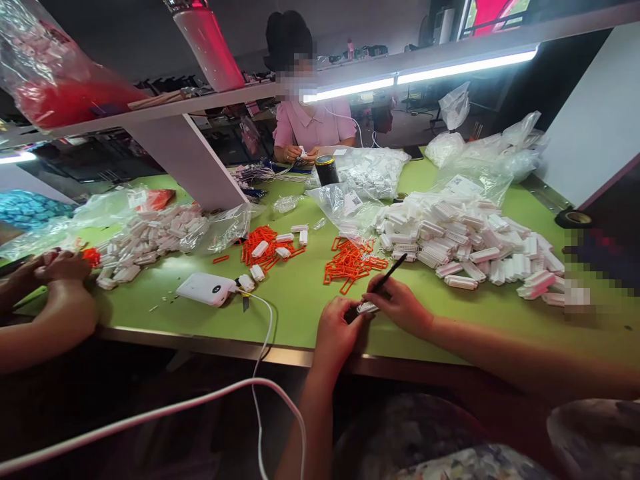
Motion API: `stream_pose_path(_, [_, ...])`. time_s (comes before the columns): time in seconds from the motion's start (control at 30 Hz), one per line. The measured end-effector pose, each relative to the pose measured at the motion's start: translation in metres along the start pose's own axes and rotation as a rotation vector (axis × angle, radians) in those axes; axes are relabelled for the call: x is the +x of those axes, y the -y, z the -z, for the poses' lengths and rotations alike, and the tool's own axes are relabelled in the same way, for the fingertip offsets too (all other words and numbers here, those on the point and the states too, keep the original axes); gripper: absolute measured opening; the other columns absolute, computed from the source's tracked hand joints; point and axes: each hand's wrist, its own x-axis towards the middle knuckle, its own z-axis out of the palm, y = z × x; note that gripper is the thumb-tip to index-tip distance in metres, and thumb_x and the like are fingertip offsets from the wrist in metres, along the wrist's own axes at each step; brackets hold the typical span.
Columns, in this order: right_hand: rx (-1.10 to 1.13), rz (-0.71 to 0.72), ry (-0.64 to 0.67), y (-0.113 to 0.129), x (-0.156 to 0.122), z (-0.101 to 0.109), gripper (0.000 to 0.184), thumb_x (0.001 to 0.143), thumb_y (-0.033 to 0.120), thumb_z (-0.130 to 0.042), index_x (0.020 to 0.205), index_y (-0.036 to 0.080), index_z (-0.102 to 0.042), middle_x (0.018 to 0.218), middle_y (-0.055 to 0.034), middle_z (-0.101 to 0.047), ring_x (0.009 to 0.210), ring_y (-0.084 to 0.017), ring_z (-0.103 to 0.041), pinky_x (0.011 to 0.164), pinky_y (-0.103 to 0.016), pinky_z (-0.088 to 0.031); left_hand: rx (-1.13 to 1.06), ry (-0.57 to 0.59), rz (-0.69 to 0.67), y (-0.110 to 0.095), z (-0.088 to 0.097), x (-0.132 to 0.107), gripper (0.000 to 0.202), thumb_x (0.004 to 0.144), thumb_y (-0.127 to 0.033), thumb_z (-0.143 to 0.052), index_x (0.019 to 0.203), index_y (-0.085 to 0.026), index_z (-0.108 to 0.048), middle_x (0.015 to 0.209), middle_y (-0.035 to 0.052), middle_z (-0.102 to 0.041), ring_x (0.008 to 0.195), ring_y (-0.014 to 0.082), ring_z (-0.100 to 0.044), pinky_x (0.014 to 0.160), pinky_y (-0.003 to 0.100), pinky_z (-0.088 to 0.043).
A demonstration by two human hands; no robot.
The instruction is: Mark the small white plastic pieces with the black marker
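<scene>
Near the table's front edge, my left hand (338,328) is closed on a small white plastic connector housing (367,307), holding it low over the green surface. My right hand (404,305) grips a slim black pen-like tool (393,271), its upper end slanting up to the right. The tool's lower end is hidden by my fingers, close to the housing. Just beyond my hands lies a pile of orange rectangular frames (350,261) with small white bits at its side. A large heap of white connector housings (450,233) spreads to the right.
A white power bank (206,289) with a white cable (270,327) lies left of me. Another orange pile (263,245) and white heap (150,237) lie further left, near a co-worker's hands (63,267). Opposite, a person in pink (315,127) handles a small white part. A dark can (327,171) stands mid-table.
</scene>
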Motion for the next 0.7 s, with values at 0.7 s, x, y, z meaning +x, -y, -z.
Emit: stream_pose_path(0.7, [-0.313, 0.141, 0.063, 0.0008, -0.0025, -0.0042, 0.008, 0.099, 0.025, -0.064, 0.091, 0.022, -0.063, 0.089, -0.0045, -0.071, 0.084, -0.020, -0.067, 0.080, -0.031, -0.053, -0.009, 0.038, 0.009, -0.0019, 0.0020, 0.0011, 0.008, 0.084, -0.022, -0.077, 0.092, -0.022, -0.074, 0.092, 0.0022, -0.072, 0.091, 0.0217, -0.066, 0.085, 0.034, -0.050])
